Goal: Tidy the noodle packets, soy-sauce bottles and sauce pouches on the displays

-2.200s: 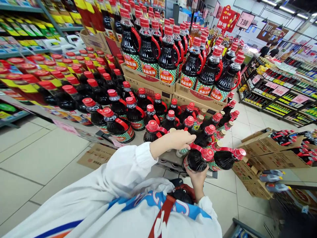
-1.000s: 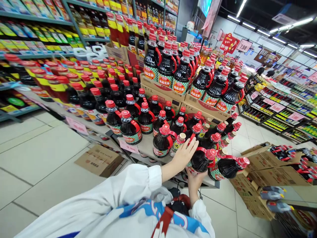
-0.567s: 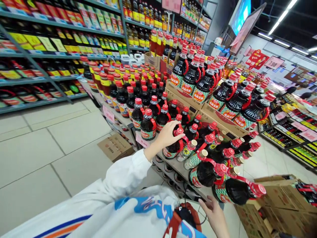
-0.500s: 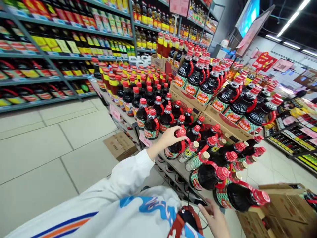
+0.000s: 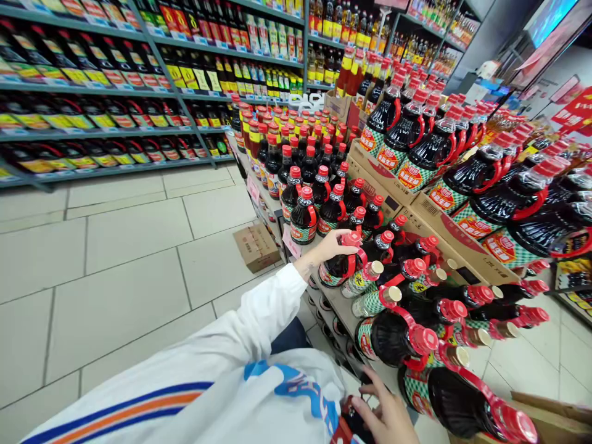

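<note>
My left hand point(image 5: 330, 245) is closed over the red cap and handle of a dark soy sauce bottle point(image 5: 333, 271), which stands at the front edge of the display stand point(image 5: 340, 311). Small bottles with beige caps point(image 5: 365, 279) lie right beside it. More dark red-capped bottles point(image 5: 398, 336) crowd the stand to the right. My right hand point(image 5: 386, 412) is low by my chest with its fingers spread. It holds nothing and rests by a black device on a red strap point(image 5: 354, 420).
Cardboard cases point(image 5: 444, 213) carry larger handled bottles point(image 5: 435, 145) above the stand. A closed cardboard box point(image 5: 256, 246) lies on the tiled floor point(image 5: 115, 246) by the stand's left end. Long shelves of bottles point(image 5: 92, 123) line the aisle on the left.
The view has swung left. My left hand moved from the front bottles to one further left and closed on its cap. My right hand left the bottle it held and dropped to my chest.
</note>
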Tool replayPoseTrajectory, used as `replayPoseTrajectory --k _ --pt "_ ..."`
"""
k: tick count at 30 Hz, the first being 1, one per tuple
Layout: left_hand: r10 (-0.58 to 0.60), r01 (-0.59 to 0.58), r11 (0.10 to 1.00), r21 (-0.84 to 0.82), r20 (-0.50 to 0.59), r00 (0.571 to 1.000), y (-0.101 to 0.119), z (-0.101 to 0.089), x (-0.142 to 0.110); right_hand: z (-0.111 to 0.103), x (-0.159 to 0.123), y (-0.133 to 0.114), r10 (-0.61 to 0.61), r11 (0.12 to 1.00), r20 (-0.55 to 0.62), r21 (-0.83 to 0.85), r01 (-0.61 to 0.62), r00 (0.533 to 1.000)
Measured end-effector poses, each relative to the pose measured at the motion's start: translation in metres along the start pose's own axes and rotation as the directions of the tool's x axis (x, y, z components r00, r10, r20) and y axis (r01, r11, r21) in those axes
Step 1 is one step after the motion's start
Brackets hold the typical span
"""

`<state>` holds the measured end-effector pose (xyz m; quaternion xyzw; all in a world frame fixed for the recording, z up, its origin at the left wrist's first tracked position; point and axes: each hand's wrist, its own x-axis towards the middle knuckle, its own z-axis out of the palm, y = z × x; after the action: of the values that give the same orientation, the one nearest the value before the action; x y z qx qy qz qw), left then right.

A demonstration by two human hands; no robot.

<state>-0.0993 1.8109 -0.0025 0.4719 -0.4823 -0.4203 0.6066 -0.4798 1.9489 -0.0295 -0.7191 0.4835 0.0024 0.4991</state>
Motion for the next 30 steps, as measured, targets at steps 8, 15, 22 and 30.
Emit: replayPoseTrajectory --k 8,15,22,30 --pt "0.02 -0.008 0.997 -0.081 0.138 0.99 -0.008 -0.012 0.017 0.004 -0.014 -0.005 0.124 0.977 -0.011 0.179 -0.12 0.992" --pt "0.042 -0.024 0.996 -0.084 0.221 0.974 -0.009 -0.018 0.017 0.026 0.003 -0.047 0.138 0.966 -0.157 0.238 -0.098 0.978" --pt "0.014 0.004 0.999 -0.044 0.409 0.912 -0.001 -0.031 0.027 0.051 0.059 -0.136 0.066 0.964 -0.367 0.263 0.036 0.928" --pt "0.057 -0.024 0.998 -0.066 0.555 0.83 -0.007 -0.039 0.039 0.081 0.084 -0.211 0.17 0.945 -0.905 0.262 0.195 0.39"
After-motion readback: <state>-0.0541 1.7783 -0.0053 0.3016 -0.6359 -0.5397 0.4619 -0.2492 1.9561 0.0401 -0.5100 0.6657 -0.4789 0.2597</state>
